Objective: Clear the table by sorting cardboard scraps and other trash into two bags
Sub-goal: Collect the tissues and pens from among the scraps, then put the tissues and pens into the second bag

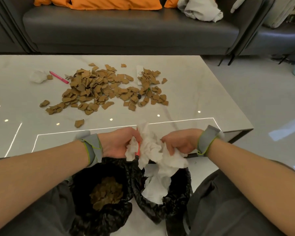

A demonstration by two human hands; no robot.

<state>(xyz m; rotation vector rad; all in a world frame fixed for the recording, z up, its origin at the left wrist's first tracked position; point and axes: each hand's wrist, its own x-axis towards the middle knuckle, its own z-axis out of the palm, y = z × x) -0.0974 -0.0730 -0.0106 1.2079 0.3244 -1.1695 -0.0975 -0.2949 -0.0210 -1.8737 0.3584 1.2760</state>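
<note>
**Tissue wad held above the two bags, mid-sort**

Nearest us, from the left: the left bag, of black plastic, stands open on the floor with brown cardboard scraps in its bottom. Above its rim the left hand is closed around one end of a crumpled white tissue wad; a thin red-orange object, which we cannot identify, shows beside its fingers. The right hand grips the wad's other end. The wad hangs over the right bag, which already holds white paper.

On the surface beyond, again from the left: a crumpled tissue, a pink pen, the large cardboard pile and a white paper strip partly under scraps.

We judge the step in hand to be the disposal of non-cardboard trash. The next move calls for both hands to release the wad squarely over the right bag, clear of the left one. Much of the cardboard remains to be sorted.

No brand, label or writing can be read.
</note>
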